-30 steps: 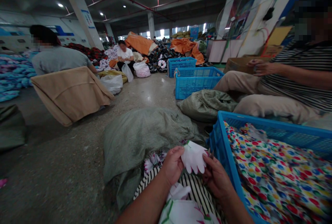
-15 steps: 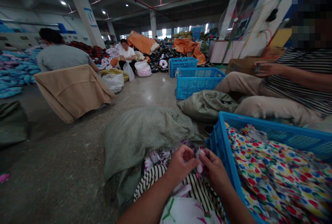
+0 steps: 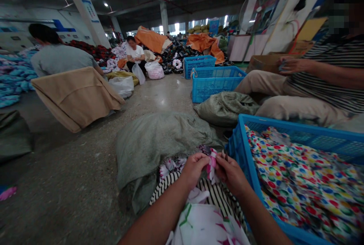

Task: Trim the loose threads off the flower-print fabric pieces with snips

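A small white and pink fabric piece point(image 3: 212, 167) is pinched upright between my left hand point(image 3: 195, 170) and my right hand point(image 3: 230, 175). Its exact shape is hidden by my fingers. Below my hands lie a black-and-white striped cloth point(image 3: 216, 195) and a white floral fabric point(image 3: 207, 226), both across my lap. A heap of printed pieces point(image 3: 170, 167) sits just left of my hands, against a grey-green woven sack point(image 3: 162, 142). To the right, a blue plastic crate point(image 3: 284, 124) holds polka-dot fabric point(image 3: 301, 180).
A co-worker in a striped shirt point(image 3: 327, 82) sits at the right beside a cardboard box point(image 3: 264, 64). Blue crates point(image 3: 216, 89) and another sack point(image 3: 226, 108) stand ahead. Farther back, more people sit among fabric heaps and bags on the concrete floor.
The white glove-shaped piece seen earlier has gone from view. My hands have come closer together, now pinching a small white and pink piece. The view has tilted slightly.
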Motion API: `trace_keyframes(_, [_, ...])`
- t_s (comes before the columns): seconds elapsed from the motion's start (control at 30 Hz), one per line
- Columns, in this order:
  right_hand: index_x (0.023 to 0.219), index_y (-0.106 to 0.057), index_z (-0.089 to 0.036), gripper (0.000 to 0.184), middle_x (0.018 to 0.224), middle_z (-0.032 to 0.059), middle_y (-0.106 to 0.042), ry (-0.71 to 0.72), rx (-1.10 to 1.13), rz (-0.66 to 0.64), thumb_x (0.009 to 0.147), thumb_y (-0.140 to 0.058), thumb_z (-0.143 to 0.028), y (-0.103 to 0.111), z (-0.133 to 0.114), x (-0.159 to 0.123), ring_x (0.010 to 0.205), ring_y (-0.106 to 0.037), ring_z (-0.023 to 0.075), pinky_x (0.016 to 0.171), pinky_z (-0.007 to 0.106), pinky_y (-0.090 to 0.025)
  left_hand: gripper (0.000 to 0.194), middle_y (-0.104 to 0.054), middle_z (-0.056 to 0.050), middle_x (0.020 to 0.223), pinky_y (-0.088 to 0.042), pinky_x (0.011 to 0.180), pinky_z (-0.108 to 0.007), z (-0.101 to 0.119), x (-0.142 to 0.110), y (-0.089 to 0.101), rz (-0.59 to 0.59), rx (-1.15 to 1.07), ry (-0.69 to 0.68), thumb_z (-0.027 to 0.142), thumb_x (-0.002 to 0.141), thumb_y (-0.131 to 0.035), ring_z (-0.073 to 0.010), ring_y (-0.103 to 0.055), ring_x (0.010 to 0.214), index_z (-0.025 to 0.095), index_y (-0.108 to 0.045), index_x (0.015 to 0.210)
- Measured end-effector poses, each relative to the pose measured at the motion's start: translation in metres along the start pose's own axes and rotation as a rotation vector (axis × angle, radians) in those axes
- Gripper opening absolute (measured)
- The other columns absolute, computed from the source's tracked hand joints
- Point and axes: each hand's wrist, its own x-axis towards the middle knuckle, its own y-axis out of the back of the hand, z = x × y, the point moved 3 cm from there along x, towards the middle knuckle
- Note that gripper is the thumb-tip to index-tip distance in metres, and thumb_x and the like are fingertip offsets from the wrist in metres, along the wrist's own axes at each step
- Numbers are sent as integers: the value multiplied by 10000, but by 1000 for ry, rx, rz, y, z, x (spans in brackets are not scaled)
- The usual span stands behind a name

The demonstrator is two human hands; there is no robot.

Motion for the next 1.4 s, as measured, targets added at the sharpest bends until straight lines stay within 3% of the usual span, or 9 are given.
trace_keyframes(0.17, [562,-439,-180,334,378,-97,-360,-78,55,-87,699,-632,-416,-6,-1,4,286,-238,22,307,168,-159,233,-468,25,505,-308,458,-199,-4,2,0,-23,-175,93,324,612,-656,-64,-396,448,117,-550,611])
trace_keyframes(0.33, [616,-501,-161,298,478,-76,-442,-106,73,-157,706,-627,-416,-12,-7,5,286,-255,5,297,159,-166,231,-506,10,541,-322,444,-199,-3,4,0,-57,-273,127,311,627,-660,-62,-402,436,107,-583,703])
trace_keyframes(0.7, [718,-567,-159,221,513,-72,-472,-85,94,-175,734,-606,-376,-16,-14,2,293,-259,-1,299,147,-165,214,-517,3,582,-356,452,-218,0,0,-1,-68,-383,135,277,651,-659,-88,-453,476,117,-553,744])
trace_keyframes(0.9, [727,-537,-181,291,510,-85,-454,-32,112,-30,717,-597,-466,3,-18,2,297,-256,3,303,155,-183,243,-447,50,535,-354,484,-206,-1,4,5,32,-440,53,291,621,-689,-62,-410,464,145,-505,685])
trace_keyframes(1.07, [734,-502,-182,417,494,-86,-446,-80,29,99,745,-465,-597,13,2,-5,287,-215,6,307,156,-154,234,-473,55,591,-343,498,-184,3,6,7,94,-472,-50,228,600,-683,-48,-410,493,157,-522,754])
trace_keyframes(1.23, [710,-474,-188,309,389,-125,-276,-37,-154,118,704,-587,-476,-1,14,-7,320,-204,43,343,185,-146,303,-562,5,752,-409,596,-219,0,7,8,136,-412,-74,254,606,-686,-87,-510,626,156,-529,846])
trace_keyframes(1.33, [704,-519,-178,247,479,-78,-423,99,-298,128,698,-596,-412,4,3,1,416,-325,70,410,203,-233,269,-569,-6,842,-427,658,-247,3,5,14,220,-323,-133,348,696,-619,-112,-542,714,184,-500,874])
trace_keyframes(1.4, [603,-546,-169,201,517,-55,-477,175,-424,80,654,-644,-336,10,-7,5,493,-376,89,466,215,-257,272,-559,-4,980,-404,790,-238,8,1,19,314,-251,-227,339,714,-613,-114,-534,891,215,-489,922])
